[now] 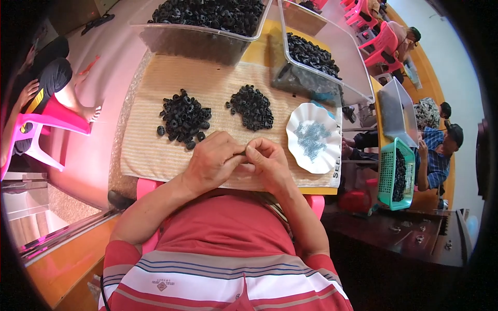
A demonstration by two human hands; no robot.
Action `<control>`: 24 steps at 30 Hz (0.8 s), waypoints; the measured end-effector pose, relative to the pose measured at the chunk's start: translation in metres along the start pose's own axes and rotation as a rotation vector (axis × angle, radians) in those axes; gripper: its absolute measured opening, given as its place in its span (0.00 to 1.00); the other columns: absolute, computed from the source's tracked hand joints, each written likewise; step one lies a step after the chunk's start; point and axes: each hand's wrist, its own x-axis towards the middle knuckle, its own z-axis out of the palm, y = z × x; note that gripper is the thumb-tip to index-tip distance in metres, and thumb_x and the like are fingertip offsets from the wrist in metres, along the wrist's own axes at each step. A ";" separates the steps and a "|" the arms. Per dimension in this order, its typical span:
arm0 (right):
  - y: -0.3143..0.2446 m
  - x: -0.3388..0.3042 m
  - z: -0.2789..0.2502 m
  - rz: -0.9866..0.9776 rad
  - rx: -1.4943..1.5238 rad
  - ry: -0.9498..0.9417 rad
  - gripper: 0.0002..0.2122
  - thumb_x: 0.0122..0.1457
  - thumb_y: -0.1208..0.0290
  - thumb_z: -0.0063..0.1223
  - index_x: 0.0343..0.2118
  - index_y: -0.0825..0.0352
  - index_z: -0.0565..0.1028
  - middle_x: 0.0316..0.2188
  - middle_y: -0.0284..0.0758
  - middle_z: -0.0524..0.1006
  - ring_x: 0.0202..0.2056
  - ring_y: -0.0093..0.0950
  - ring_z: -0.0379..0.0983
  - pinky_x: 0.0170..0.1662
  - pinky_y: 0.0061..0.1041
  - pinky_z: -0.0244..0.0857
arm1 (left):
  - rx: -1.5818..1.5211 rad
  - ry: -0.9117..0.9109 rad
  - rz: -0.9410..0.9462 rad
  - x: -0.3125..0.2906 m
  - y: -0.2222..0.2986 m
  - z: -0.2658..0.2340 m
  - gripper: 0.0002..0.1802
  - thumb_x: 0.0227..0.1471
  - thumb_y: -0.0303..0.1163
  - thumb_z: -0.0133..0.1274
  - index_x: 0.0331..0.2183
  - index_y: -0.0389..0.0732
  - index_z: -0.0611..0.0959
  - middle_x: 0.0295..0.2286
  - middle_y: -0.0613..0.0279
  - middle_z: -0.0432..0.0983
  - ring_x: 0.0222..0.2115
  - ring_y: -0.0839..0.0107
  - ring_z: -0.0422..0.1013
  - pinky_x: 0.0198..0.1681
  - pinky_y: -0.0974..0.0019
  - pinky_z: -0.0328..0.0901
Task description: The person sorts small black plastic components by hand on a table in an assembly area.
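Observation:
My left hand (209,159) and my right hand (268,159) meet at the near part of the cloth-covered table, fingertips pinched together. A small dark bit shows between them, mostly hidden by the fingers, and I cannot make out what it is. Just beyond my left hand lies a pile of black ring-like plastic parts (184,116), a few of them loose at its near edge. Farther off, to the right, is a second pile of smaller black parts (252,108). Right of my right hand sits a white scalloped plate (299,147) with many tiny silvery pieces on it.
Two clear plastic bins of black parts, a left bin (194,44) and a right bin (306,70), stand at the table's far side. A striped towel (148,140) covers the tabletop. People sit on both sides; a green basket (386,179) of black parts is at right.

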 end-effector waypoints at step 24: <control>0.013 0.005 -0.014 -0.038 0.149 -0.080 0.09 0.68 0.65 0.58 0.36 0.65 0.75 0.32 0.27 0.77 0.35 0.16 0.73 0.39 0.19 0.72 | -0.122 0.045 -0.142 0.009 0.017 -0.002 0.09 0.47 0.25 0.68 0.33 0.36 0.86 0.32 0.54 0.82 0.32 0.62 0.79 0.34 0.64 0.73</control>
